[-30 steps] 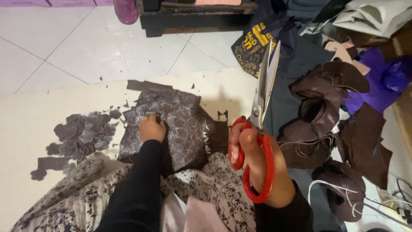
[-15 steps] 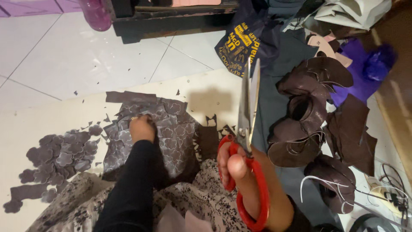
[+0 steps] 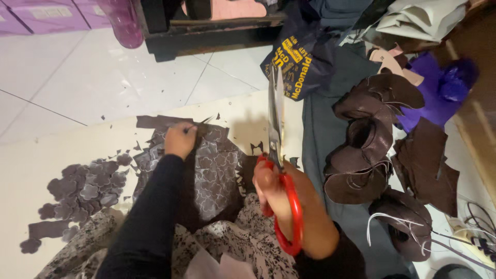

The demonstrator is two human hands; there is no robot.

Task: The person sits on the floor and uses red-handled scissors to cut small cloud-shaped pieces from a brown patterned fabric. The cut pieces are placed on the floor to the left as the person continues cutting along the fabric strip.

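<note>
My right hand (image 3: 289, 201) grips red-handled scissors (image 3: 276, 134), blades shut and pointing away from me, held above the floor. My left hand (image 3: 180, 139), in a black sleeve, presses on the far edge of a dark brown sheet (image 3: 212, 170) marked with flower outlines. The sheet lies on a cream mat (image 3: 41, 160) over my patterned lap. A pile of cut brown flower shapes (image 3: 85, 188) lies to the left of the sheet.
Brown leather pieces and curled scraps (image 3: 372, 150) lie on grey cloth at right, with purple fabric (image 3: 439, 93) behind. A dark printed bag (image 3: 294, 67) and a dark wooden furniture base (image 3: 206, 31) sit at the back. White tiles (image 3: 93, 77) lie beyond the mat.
The view has shifted, so everything sits lower and further right in frame. My right hand keeps the scissors upright; my left hand stays on the sheet's far edge.
</note>
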